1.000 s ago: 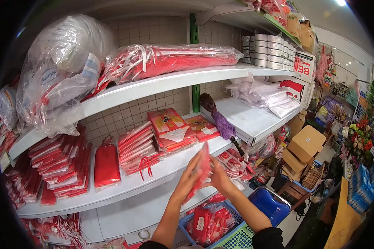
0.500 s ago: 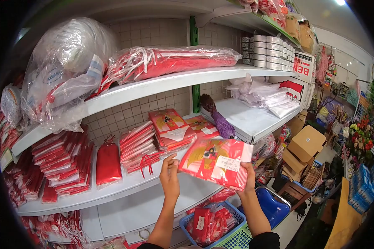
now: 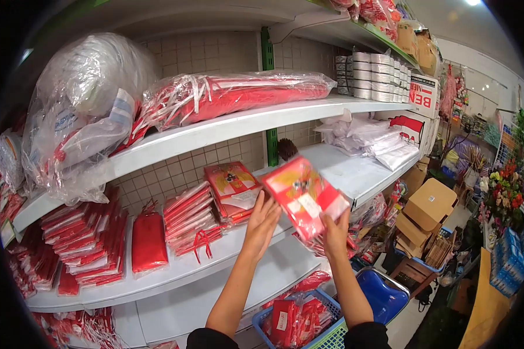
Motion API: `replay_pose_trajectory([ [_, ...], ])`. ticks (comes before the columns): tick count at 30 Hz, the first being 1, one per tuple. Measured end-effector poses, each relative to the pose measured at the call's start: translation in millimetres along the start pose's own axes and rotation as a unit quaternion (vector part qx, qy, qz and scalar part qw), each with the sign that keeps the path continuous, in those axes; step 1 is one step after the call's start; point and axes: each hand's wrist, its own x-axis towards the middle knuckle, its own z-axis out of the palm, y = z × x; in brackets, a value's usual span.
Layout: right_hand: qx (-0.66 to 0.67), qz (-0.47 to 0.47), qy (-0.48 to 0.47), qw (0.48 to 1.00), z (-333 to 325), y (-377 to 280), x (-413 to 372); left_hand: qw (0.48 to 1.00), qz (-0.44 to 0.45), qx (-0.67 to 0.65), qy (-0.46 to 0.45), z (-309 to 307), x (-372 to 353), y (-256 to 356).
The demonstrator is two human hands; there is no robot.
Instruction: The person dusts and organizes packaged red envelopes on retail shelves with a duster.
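My right hand [image 3: 335, 230] grips a flat red packet [image 3: 301, 198] in clear plastic by its lower right corner. The packet has a gold emblem and a white label, and it is tilted over the shelf edge. My left hand [image 3: 260, 225] is open, fingers stretched toward the packet's left edge. Just behind it, similar red emblem packets [image 3: 233, 185] lie piled on the middle shelf. Left of that pile stands a stack of folded red-and-white packets [image 3: 191, 218], a red ribbon hanging in front of it.
More bagged red cloth [image 3: 84, 241] is stacked at the left. Above, the upper shelf [image 3: 215, 124] holds a long red bundle [image 3: 244, 96] and a big clear plastic bag [image 3: 87, 110]. Below my hands is a blue basket [image 3: 263, 334] of red packets. A blue stool [image 3: 384, 296] and cardboard box [image 3: 431, 200] stand right.
The held packet has turned clockwise, its left side rising and its right end dropping. My left hand has moved right and its fingers have straightened beside the packet.
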Motion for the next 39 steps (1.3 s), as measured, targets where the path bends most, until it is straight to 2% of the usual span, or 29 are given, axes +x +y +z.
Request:
replay_pose_trajectory([
  [2, -0.054, -0.069, -0.042, 0.995, 8.6, 22.1, 42.6, 0.971, 0.055, 0.234, 0.004, 2.5, 7.4, -10.7],
  [4, -0.174, -0.098, -0.049, 0.979, 14.4, 53.0, 80.2, 0.878, 0.124, 0.463, -0.013, -10.8, 10.2, -32.0],
  [5, -0.164, -0.086, -0.078, 0.980, 20.6, 63.9, 94.6, 0.886, 0.081, 0.456, -0.026, -12.5, 7.6, -36.2],
  [6, -0.210, -0.098, -0.089, 0.969, 14.8, 93.5, 114.6, 0.866, 0.083, 0.492, -0.022, -13.6, 6.1, -39.2],
  [8, -0.319, -0.080, -0.101, 0.939, 23.0, 106.5, 117.9, 0.823, 0.087, 0.561, -0.015, -10.7, 5.6, -39.9],
  [11, -0.404, -0.079, -0.103, 0.906, 27.1, 115.8, 114.8, 0.797, 0.013, 0.603, -0.009, -9.7, 9.8, -42.3],
  [14, -0.501, -0.245, -0.060, 0.828, 47.5, 93.7, 93.2, 0.754, -0.027, 0.655, -0.049, -3.3, 12.9, -38.6],
  [15, -0.583, -0.199, -0.068, 0.785, 54.8, 76.9, 86.8, 0.734, -0.039, 0.674, -0.072, -1.1, 13.0, -36.7],
  [18, -0.568, -0.186, -0.073, 0.799, 31.8, 109.0, 101.7, 0.701, -0.010, 0.708, -0.086, -4.9, 13.7, -45.5],
  [21, -0.594, -0.130, -0.098, 0.788, 25.8, 109.3, 109.7, 0.642, 0.037, 0.760, -0.096, -14.1, 15.0, -58.4],
  [24, -0.613, -0.163, -0.078, 0.769, 27.2, 110.4, 108.0, 0.610, 0.034, 0.785, -0.102, -13.4, 15.5, -55.9],
  [30, -0.630, -0.157, -0.068, 0.758, 25.9, 119.0, 109.7, 0.604, 0.045, 0.789, -0.103, -14.6, 13.2, -51.9],
  [33, -0.612, -0.144, -0.107, 0.770, 23.3, 111.4, 108.4, 0.614, 0.053, 0.783, -0.077, -6.2, 10.7, -47.6],
  [36, -0.614, -0.174, -0.123, 0.760, 24.7, 104.8, 104.2, 0.631, 0.072, 0.772, -0.029, -6.0, 9.2, -49.9],
  [39, -0.564, -0.175, -0.101, 0.801, 15.4, 112.1, 112.4, 0.626, 0.081, 0.776, -0.005, -4.1, 9.7, -53.8],
])
